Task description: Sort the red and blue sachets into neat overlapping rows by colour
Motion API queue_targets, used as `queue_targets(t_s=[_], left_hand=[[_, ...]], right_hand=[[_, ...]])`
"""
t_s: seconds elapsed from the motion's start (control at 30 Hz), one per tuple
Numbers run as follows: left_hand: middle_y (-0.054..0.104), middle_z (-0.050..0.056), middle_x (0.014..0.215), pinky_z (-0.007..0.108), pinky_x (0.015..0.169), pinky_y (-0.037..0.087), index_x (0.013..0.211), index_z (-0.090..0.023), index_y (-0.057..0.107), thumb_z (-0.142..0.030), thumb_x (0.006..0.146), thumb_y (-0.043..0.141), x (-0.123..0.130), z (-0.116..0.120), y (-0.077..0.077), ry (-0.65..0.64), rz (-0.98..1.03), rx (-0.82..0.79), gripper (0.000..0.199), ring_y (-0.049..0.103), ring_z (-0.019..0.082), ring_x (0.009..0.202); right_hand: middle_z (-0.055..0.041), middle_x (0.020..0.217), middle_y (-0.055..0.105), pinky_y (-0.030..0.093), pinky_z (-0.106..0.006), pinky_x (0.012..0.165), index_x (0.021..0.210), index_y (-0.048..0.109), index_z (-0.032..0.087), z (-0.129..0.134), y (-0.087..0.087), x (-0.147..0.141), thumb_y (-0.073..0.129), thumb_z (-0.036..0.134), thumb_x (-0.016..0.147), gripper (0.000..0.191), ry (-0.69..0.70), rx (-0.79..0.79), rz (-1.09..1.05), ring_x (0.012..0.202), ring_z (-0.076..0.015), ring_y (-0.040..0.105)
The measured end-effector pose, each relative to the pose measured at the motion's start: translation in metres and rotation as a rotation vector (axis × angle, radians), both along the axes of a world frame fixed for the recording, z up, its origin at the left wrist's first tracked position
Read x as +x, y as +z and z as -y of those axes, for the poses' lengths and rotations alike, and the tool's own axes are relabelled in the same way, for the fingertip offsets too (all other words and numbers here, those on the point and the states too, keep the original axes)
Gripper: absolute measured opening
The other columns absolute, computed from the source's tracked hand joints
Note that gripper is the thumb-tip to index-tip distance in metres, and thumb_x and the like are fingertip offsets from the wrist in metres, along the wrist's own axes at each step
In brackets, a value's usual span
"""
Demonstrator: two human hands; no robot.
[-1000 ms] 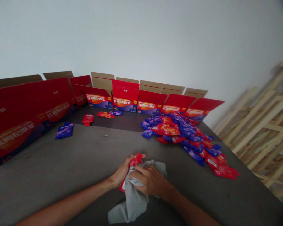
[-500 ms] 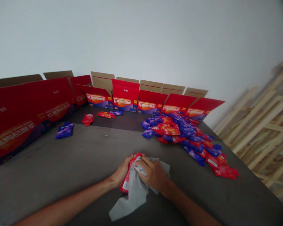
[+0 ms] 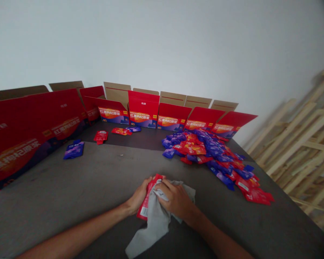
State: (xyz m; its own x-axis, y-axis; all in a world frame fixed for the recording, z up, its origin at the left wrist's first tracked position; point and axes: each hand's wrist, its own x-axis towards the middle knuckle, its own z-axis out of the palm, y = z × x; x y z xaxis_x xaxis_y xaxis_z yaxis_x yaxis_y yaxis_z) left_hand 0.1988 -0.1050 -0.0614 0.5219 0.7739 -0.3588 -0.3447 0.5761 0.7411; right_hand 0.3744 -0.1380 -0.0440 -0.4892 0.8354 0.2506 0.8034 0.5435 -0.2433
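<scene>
red sachet, grey cloth

Red foil sachet, tilted on end, white patch near lower end, upper end poking out past fingers of left hand. Crumpled grey cloth pressed over its face by right hand, loose tail hanging down onto dark surface.

The left forearm and right forearm, both bare, reach in from the bottom corners of the view and angle toward each other. The left hand is curled and gripping, thumb side up. The right hand sits just beside it, back upward, fingers bent down and pinching inward.
</scene>
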Motion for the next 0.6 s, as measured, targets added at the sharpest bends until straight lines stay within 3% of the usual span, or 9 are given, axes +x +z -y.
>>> queue_targets(t_s=[0.13, 0.4, 0.5, 0.6], left_hand=[[0.077, 0.009, 0.093, 0.036, 0.089, 0.049, 0.126, -0.013, 0.07, -0.054, 0.094, 0.055, 0.0, 0.0, -0.001, -0.002, 0.0, -0.011, 0.055, 0.07, 0.026, 0.084], [0.074, 0.005, 0.095, 0.028, 0.077, 0.046, 0.126, -0.017, 0.072, -0.055, 0.091, 0.059, -0.001, -0.003, 0.0, 0.019, -0.012, 0.037, 0.053, 0.064, 0.019, 0.079], [0.075, 0.006, 0.098, 0.029, 0.08, 0.046, 0.128, -0.017, 0.071, -0.055, 0.092, 0.057, -0.002, -0.002, 0.0, 0.011, -0.009, 0.039, 0.054, 0.065, 0.02, 0.082], [0.077, 0.008, 0.103, 0.034, 0.09, 0.047, 0.131, -0.016, 0.069, -0.055, 0.093, 0.056, -0.001, -0.001, 0.0, -0.006, 0.017, 0.053, 0.056, 0.069, 0.025, 0.09]], right_hand=[[-0.0055, 0.122, 0.067, 0.047, -0.028, 0.074, 0.119, 0.063, 0.025, -0.001, 0.001, 0.001, 0.063, 0.024, 0.095, 0.024, -0.008, -0.015, -0.015, 0.095, -0.0202, 0.068], [0.001, 0.113, 0.069, 0.044, -0.028, 0.072, 0.118, 0.062, 0.028, 0.009, 0.0, 0.0, 0.07, 0.036, 0.092, 0.028, 0.285, -0.073, 0.088, 0.088, -0.0185, 0.068], [0.0003, 0.114, 0.069, 0.045, -0.028, 0.072, 0.118, 0.062, 0.027, 0.008, -0.001, -0.001, 0.07, 0.036, 0.092, 0.028, 0.249, -0.065, 0.097, 0.088, -0.0186, 0.068], [-0.0023, 0.116, 0.069, 0.046, -0.029, 0.073, 0.119, 0.062, 0.025, 0.005, 0.0, -0.001, 0.067, 0.03, 0.093, 0.026, 0.118, -0.048, 0.071, 0.092, -0.0198, 0.068]])
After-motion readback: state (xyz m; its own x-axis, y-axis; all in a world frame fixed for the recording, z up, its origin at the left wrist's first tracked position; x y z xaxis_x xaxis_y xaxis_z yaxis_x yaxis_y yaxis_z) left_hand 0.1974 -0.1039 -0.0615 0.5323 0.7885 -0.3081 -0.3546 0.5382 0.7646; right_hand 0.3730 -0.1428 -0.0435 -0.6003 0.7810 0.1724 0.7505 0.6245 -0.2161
